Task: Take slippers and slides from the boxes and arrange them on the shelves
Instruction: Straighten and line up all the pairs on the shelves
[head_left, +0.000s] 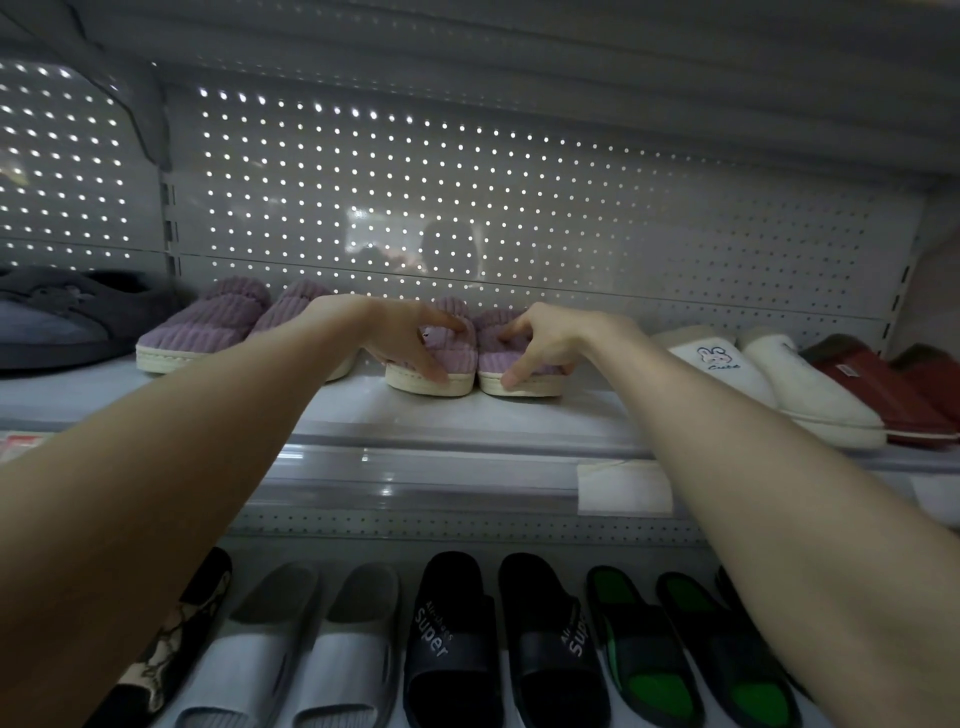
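Step in hand: placing a pair on the upper shelf (519, 415), middle of the frame. The left purple slipper (460, 364) and right purple slipper (493, 356) stand on the shelf side by side, soles nearly touching, heels towards the camera.

The left hand (410, 338) grips its slipper, thumb over the upper and fingers (439, 371) down the side to the sole. The right hand (540, 338) holds the other, its fingers curled round the upper.

Judgement: the pair is set down but not yet let go. The next move calls for squaring the heels with the matching purple pair (208, 332) to the left, then releasing.

Surroundings: white slippers (769, 384) and red slippers (883, 395) at right, a grey slipper (62, 317) at far left. A perforated back panel (467, 182) lets light through. The lower shelf (405, 558) carries grey slides (270, 649) and black slides (447, 639). Lighting is dim.
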